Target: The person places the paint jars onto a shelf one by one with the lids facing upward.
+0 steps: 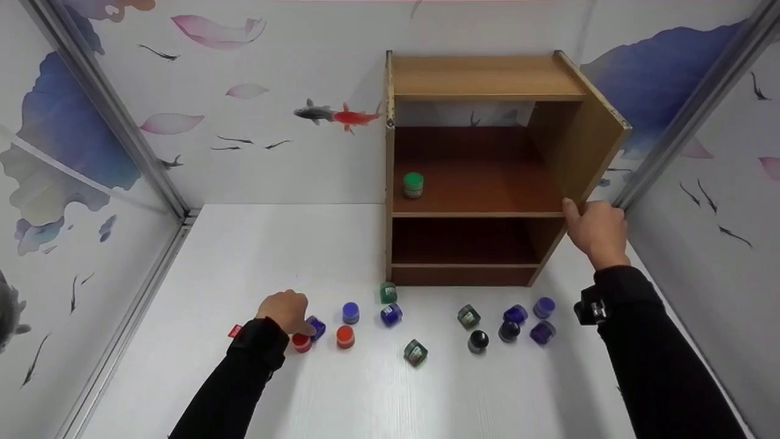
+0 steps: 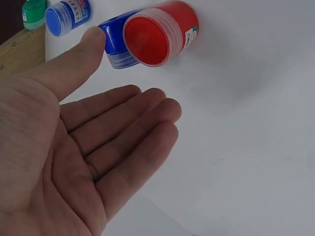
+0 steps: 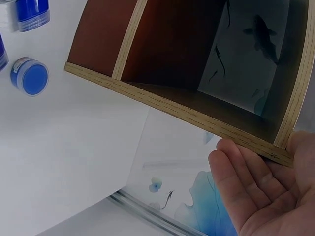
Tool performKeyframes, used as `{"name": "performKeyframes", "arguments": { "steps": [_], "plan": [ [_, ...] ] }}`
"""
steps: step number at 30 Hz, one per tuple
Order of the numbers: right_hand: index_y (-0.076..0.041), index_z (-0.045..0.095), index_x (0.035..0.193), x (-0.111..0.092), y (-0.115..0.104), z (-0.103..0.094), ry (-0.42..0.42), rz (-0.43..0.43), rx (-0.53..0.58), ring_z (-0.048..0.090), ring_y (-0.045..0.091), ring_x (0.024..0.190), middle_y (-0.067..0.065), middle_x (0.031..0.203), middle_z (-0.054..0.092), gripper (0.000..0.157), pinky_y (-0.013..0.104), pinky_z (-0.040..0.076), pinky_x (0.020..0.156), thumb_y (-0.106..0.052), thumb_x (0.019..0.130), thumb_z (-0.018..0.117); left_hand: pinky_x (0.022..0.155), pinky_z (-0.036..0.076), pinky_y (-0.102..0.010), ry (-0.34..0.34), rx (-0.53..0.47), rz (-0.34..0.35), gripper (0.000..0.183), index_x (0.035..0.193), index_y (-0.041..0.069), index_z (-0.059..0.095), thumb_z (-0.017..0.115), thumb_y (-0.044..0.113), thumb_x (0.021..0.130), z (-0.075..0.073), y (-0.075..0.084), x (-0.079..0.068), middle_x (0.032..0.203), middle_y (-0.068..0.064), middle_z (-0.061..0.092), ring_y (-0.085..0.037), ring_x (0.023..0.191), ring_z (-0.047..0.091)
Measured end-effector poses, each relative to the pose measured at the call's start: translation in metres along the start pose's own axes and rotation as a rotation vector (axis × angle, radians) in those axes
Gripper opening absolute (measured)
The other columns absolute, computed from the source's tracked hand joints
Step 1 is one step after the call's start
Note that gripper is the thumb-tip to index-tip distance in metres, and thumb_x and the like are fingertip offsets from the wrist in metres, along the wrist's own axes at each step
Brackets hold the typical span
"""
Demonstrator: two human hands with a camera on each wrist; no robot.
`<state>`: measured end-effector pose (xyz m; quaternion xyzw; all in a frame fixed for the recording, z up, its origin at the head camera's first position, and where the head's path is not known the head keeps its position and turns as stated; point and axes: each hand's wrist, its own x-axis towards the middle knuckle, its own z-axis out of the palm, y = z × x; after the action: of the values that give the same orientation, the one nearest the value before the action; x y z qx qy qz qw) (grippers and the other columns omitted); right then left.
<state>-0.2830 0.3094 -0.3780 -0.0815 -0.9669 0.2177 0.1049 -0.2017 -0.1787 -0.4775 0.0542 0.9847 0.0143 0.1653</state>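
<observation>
Left hand (image 1: 283, 311), fingers loosely extended, is beside a blue lidded jar (image 1: 317, 327); right hand (image 1: 598, 231) grips the wooden shelf's side panel (image 1: 570, 146).

Right hand (image 3: 263, 194) gripping the right side panel of a wooden shelf unit (image 3: 179, 112); blue jars (image 3: 35, 79) on the white table (image 3: 74, 147), near side.

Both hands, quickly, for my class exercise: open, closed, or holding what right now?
Left hand: open, holding nothing.
Right hand: holding the wooden shelf by its side.
</observation>
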Motion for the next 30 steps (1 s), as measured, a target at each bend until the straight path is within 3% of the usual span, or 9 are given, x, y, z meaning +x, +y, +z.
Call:
{"name": "performKeyframes", "arguments": {
  "steps": [9, 19, 24, 30],
  "plan": [
    [0.006, 0.058, 0.076, -0.001, -0.003, 0.005, -0.009, -0.004, 0.000, 0.057, 0.056, 0.091, 0.038, 0.094, 0.061, 0.061, 0.056, 0.043, 0.071, -0.044, 0.102, 0.037, 0.060, 0.045, -0.032, -0.063, -0.048, -0.096, 0.043, 0.080, 0.002, 0.064, 0.083, 0.040, 0.074, 0.008, -0.004, -0.014, 0.069, -0.005, 0.052, -0.019, 0.065, 0.047],
    [0.008, 0.060, 0.080, -0.002, -0.003, 0.008, -0.006, 0.005, -0.002, 0.055, 0.058, 0.096, 0.041, 0.101, 0.059, 0.061, 0.060, 0.043, 0.078, -0.044, 0.102, 0.037, 0.058, 0.039, -0.031, -0.087, -0.131, -0.070, 0.036, 0.081, 0.001, 0.063, 0.083, 0.031, 0.076, 0.016, -0.001, -0.016, 0.066, -0.005, 0.052, -0.019, 0.062, 0.047],
    [0.008, 0.060, 0.081, -0.002, -0.002, 0.010, 0.001, 0.002, -0.002, 0.056, 0.058, 0.094, 0.041, 0.099, 0.060, 0.061, 0.060, 0.044, 0.076, -0.045, 0.102, 0.038, 0.059, 0.042, -0.032, -0.082, -0.115, -0.047, 0.034, 0.079, 0.001, 0.062, 0.084, 0.027, 0.075, 0.015, -0.004, -0.015, 0.067, -0.004, 0.051, -0.018, 0.063, 0.046],
    [0.006, 0.058, 0.075, -0.003, -0.002, 0.008, 0.004, 0.006, 0.010, 0.057, 0.057, 0.093, 0.039, 0.095, 0.061, 0.060, 0.058, 0.043, 0.073, -0.045, 0.102, 0.038, 0.058, 0.043, -0.033, -0.089, -0.080, -0.068, 0.026, 0.071, 0.003, 0.060, 0.081, 0.017, 0.074, 0.012, -0.007, -0.012, 0.067, -0.006, 0.052, -0.019, 0.062, 0.045]
  ]
}}
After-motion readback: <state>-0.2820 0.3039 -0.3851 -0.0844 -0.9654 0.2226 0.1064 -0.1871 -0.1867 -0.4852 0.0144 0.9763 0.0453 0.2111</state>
